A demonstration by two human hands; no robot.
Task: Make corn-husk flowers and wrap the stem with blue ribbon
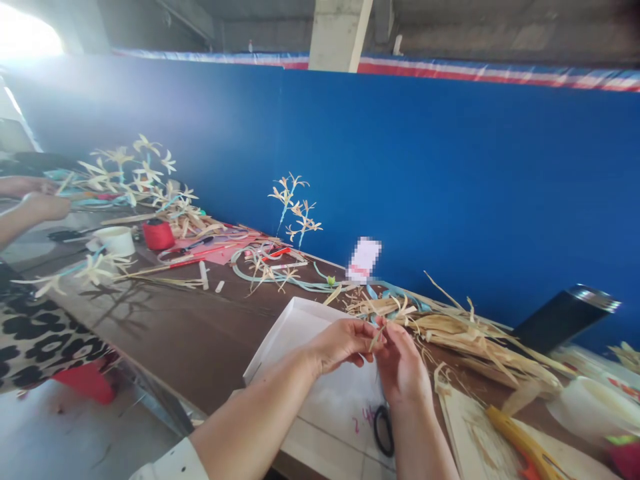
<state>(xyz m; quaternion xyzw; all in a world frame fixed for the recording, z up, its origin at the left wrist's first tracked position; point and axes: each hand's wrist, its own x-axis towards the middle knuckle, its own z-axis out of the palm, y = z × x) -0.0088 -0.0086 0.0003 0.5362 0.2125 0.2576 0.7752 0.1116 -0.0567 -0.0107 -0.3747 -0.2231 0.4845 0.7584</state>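
Observation:
My left hand (343,343) and my right hand (400,363) meet above a white shallow box (295,333) on the brown table (200,333). Both pinch a small strip of dried straw (376,338) between their fingertips. The fingers of both hands are curled closed round it. Just behind the hands lies a pile of dried husks (465,333) with some light blue strips. Black scissors (384,430) lie on the box under my right wrist.
A co-worker's hands (35,200) work at the far left near finished straw flowers (135,173), a red thread spool (159,235) and a white cup (117,240). A black cylinder (565,320) leans on the blue wall. A yellow tool (520,443) lies right.

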